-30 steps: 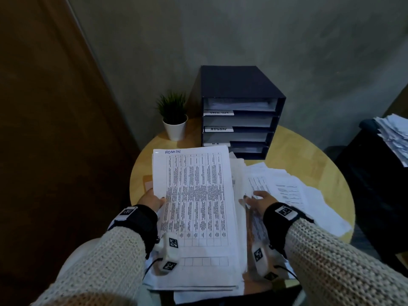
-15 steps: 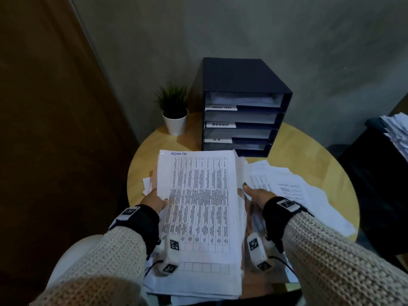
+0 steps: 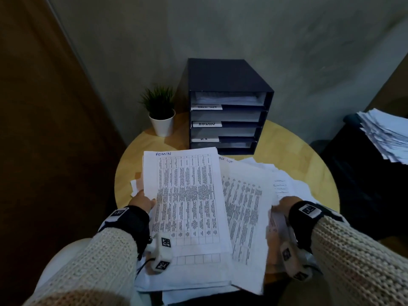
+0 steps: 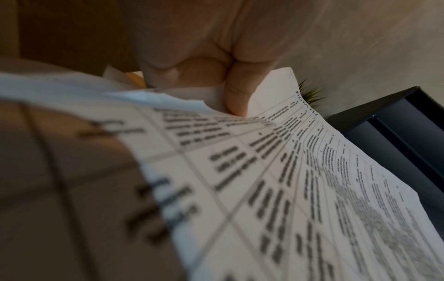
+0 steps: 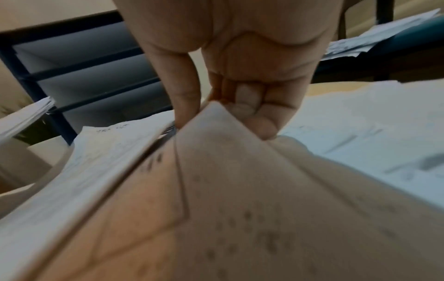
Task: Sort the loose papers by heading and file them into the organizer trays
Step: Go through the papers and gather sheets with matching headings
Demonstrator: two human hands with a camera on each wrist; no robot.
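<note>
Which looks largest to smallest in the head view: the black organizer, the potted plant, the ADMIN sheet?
1. ADMIN sheet, though it is nearest the camera, so its lead is partly perspective.
2. Black organizer, farther back on the table.
3. Potted plant, clearly the smallest.

Cream knit sleeves [image 3: 106, 261] — black wrist straps [image 3: 130, 219], white tagged cameras [image 3: 161, 252].
</note>
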